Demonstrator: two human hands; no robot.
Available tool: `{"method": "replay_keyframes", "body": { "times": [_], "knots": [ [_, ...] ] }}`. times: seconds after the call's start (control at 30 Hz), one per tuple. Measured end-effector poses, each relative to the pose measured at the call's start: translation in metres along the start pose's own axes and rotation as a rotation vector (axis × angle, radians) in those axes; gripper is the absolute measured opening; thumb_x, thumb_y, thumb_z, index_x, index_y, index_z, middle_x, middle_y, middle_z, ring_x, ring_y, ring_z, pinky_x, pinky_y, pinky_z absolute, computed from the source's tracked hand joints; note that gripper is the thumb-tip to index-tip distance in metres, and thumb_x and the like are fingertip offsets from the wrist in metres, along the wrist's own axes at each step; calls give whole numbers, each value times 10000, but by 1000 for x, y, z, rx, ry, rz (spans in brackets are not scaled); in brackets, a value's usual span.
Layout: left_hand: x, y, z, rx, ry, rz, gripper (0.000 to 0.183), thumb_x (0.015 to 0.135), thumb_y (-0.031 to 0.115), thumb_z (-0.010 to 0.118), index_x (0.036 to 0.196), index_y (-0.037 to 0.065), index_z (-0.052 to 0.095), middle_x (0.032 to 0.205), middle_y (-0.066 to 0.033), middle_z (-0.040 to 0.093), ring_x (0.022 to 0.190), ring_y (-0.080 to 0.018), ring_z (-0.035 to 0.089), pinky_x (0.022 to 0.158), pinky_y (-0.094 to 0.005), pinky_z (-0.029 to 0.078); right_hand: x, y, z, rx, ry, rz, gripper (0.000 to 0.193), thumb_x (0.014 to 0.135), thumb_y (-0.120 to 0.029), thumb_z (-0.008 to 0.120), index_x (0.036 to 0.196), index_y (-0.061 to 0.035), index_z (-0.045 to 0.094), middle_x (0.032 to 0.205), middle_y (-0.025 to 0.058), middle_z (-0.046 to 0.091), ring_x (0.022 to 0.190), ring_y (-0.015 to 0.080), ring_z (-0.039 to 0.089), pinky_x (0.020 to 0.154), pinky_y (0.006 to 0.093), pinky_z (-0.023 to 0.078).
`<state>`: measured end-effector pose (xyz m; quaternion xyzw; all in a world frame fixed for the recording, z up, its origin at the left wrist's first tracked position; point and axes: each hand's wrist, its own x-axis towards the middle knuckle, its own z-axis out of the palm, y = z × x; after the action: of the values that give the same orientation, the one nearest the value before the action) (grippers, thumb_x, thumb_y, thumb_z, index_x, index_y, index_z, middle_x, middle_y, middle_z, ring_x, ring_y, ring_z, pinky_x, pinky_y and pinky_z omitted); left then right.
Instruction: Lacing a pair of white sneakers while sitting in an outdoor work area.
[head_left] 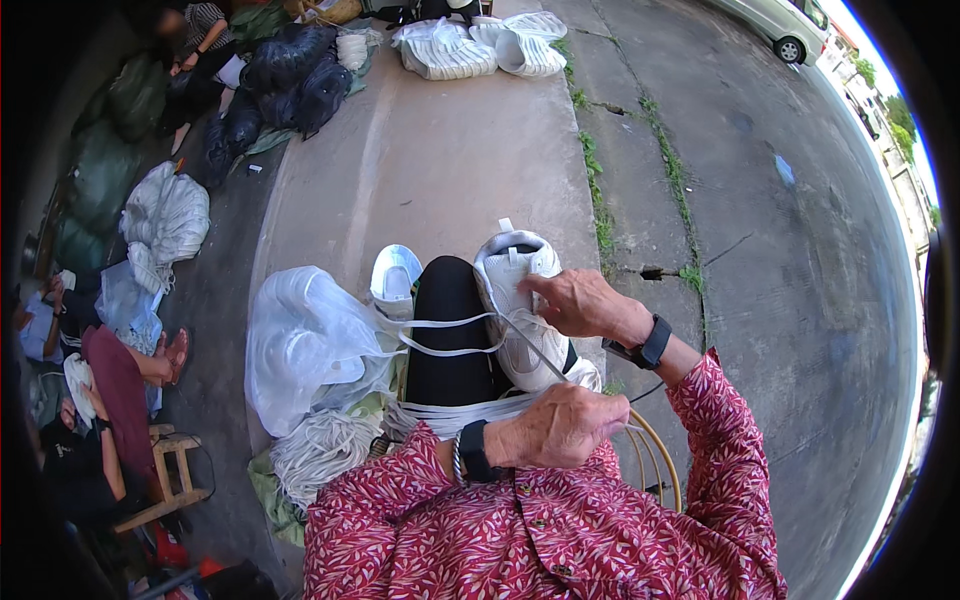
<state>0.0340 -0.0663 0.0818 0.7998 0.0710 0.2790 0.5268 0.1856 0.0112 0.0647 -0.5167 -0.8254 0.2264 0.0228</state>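
A white sneaker (527,350) rests on my lap, toe towards me, beside my black-clad leg (447,330). My right hand (588,303) bends over its upper near the tongue (515,262), fingers curled; what they pinch is hidden. Closer to my body, my left hand (562,425) is closed on a shoelace (540,355) that stretches tight from the sneaker's eyelets. Loose white lace loops (450,323) cross my leg to the left. Another white shoe (396,278) stands left of the leg. A bundle of white laces (445,416) lies across my lap.
A clear plastic bag (300,335) and a heap of white laces (318,455) sit at my left. Bundled white shoe parts (445,52) lie ahead. Black bags (290,70) and seated people (120,360) are on the left. A van (775,25) stands far right.
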Motion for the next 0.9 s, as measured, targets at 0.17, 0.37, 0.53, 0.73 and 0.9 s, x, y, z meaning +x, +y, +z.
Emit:
{"method": "replay_keyframes", "body": {
  "times": [0.17, 0.37, 0.53, 0.73, 0.9],
  "knots": [
    [-5, -33, -27, 91, 82, -457, 230, 739, 163, 708, 759, -8, 555, 570, -54, 524, 520, -110, 495, 498, -296, 396, 1, 5, -9, -134, -47, -39, 290, 726, -73, 624, 999, -63, 527, 754, 114, 615, 690, 311, 617, 559, 407, 458],
    [-2, -80, -56, 67, 571, -788, 129, 764, 95, 625, 830, -6, 579, 688, -147, 629, 629, -254, 635, 578, -346, 466, -9, 14, 3, -87, 157, -176, 166, 739, -42, 580, 892, -46, 515, 703, 110, 604, 619, 297, 606, 514, 381, 449],
    [18, -85, -62, 384, 377, -652, 128, 784, 120, 586, 865, 22, 597, 753, -199, 632, 747, -356, 632, 643, -438, 479, -13, 15, 6, -49, 240, -215, 125, 769, -66, 590, 865, -43, 514, 711, 109, 609, 610, 293, 607, 517, 379, 454],
    [14, -92, -72, 582, 145, -643, 120, 783, 131, 563, 855, 40, 593, 787, -209, 628, 791, -388, 614, 681, -472, 476, -19, 15, 2, 25, 264, -231, 89, 798, -91, 588, 858, -44, 541, 721, 114, 619, 626, 295, 612, 541, 388, 465],
    [-63, -88, -149, 684, 520, -776, 65, 773, 96, 567, 802, 38, 574, 721, -163, 617, 709, -355, 612, 625, -420, 466, -14, 14, 2, 163, 205, -152, 106, 821, -147, 590, 828, -44, 565, 700, 133, 602, 630, 303, 609, 543, 395, 465]
  ]
}}
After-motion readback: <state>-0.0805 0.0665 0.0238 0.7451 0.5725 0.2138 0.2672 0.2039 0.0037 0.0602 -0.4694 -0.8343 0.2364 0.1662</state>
